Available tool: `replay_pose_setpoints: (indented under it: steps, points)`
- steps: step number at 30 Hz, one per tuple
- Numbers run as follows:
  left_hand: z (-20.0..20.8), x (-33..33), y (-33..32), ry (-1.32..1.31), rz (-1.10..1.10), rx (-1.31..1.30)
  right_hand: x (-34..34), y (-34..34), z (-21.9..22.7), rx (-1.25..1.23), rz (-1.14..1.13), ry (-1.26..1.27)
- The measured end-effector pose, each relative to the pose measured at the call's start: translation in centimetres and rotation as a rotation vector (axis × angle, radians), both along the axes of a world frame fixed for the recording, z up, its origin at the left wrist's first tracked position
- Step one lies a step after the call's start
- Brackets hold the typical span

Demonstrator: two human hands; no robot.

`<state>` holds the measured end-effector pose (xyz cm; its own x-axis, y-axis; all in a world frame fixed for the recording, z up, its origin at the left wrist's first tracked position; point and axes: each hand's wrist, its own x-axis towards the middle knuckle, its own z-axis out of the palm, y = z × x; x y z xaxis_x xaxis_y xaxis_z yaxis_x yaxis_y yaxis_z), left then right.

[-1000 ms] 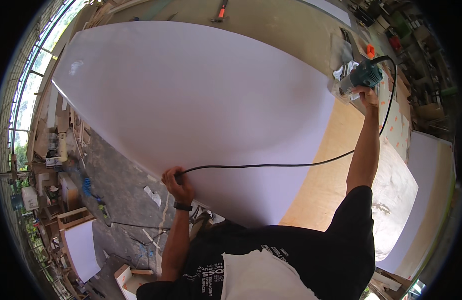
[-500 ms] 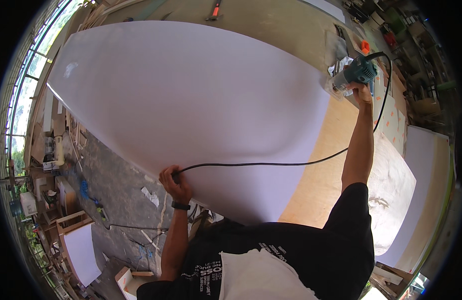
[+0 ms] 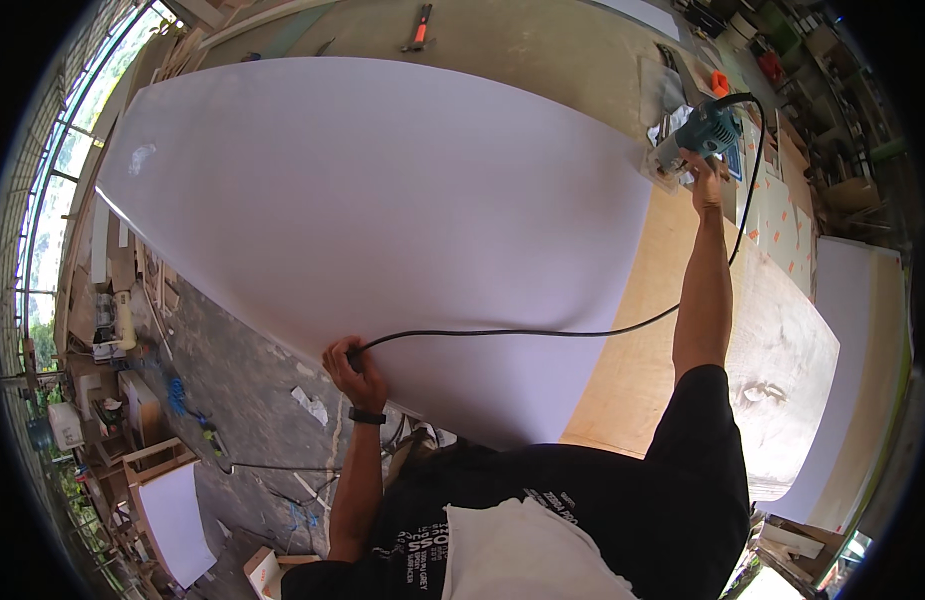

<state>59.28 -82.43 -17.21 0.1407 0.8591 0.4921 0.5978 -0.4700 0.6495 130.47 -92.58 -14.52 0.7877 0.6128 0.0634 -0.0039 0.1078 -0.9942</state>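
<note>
A large curved panel (image 3: pixel 382 200) with a smooth pale lilac-white face spreads before me. Its right part is bare tan wood (image 3: pixel 632 330). My right hand (image 3: pixel 706 182), arm stretched out, grips a teal and silver trim router (image 3: pixel 704 135) by its body. The router's clear base (image 3: pixel 659 172) is at the panel's far edge, close to where the pale face meets the wood. Its bit is hidden. At the near edge of the panel my left hand (image 3: pixel 354 368) is closed around the router's black power cord (image 3: pixel 502 332), which runs across the panel.
A hammer (image 3: pixel 419 28) with an orange handle lies beyond the far edge. Past the router are an orange item (image 3: pixel 720 82) and assorted tools. Another pale panel (image 3: pixel 842 350) stands at the right. Wood offcuts and a cable (image 3: pixel 282 467) lie on the grey floor at the left.
The whole view has shifted slightly. The router and my right hand have edged a little outward along the panel's far edge. My left hand keeps its hold on the cord.
</note>
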Motion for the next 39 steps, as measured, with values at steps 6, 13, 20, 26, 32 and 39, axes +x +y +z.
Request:
replay_pose_setpoints:
  steps: [6,13,20,26,32,39]
  points:
    - [0.8,-1.4,0.8,0.047,-0.02,0.03,-4.3,1.5,1.1,-0.024,-0.157,-0.175]
    - [0.4,-4.8,2.9,-0.018,-0.027,-0.045,-4.6,3.0,0.9,0.049,-0.16,-0.233]
    - [0.8,-5.2,4.8,0.024,0.038,0.12,-3.6,2.9,-0.2,0.086,-0.244,-0.254]
    - [0.5,-6.0,6.8,0.054,0.026,0.113,-4.8,3.8,0.6,0.037,-0.34,-0.248]
    - [-0.2,-7.3,8.1,0.132,0.013,0.101,-4.9,4.2,-0.3,0.064,-0.312,-0.263]
    - [-0.4,-8.3,9.7,0.137,-0.034,0.15,-4.8,4.7,-0.7,0.034,-0.321,-0.235]
